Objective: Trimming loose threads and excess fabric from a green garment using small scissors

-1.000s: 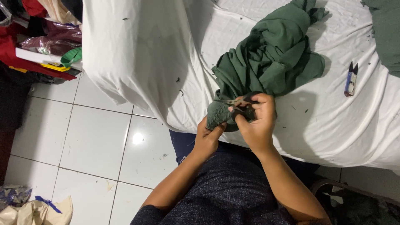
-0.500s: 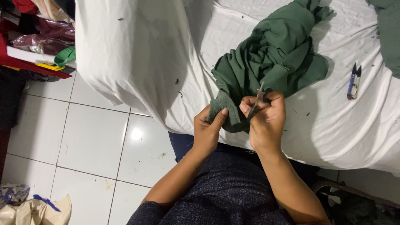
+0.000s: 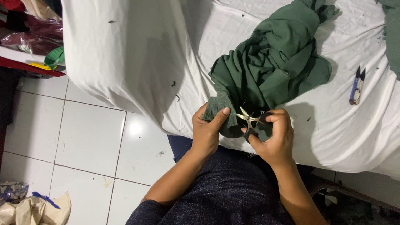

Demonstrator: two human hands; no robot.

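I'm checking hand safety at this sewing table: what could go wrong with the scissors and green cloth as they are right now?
The open scissors in the right hand point toward the left hand, whose thumb pinches the green cloth close to the blades, so a slip might nick it. The bunched folds could let a cut catch a layer underneath. The thread snips lie loose on the white sheet and might get snagged if the cloth is pulled.

Garment (image 3: 275, 62) lies on sheet (image 3: 137, 54), centre. Left hand (image 3: 208, 131) at its near edge; right hand (image 3: 273, 137) just right of it, w/ scissors (image 3: 248, 121) between the two. Snips (image 3: 356, 85) on sheet, far right, apart from garment.
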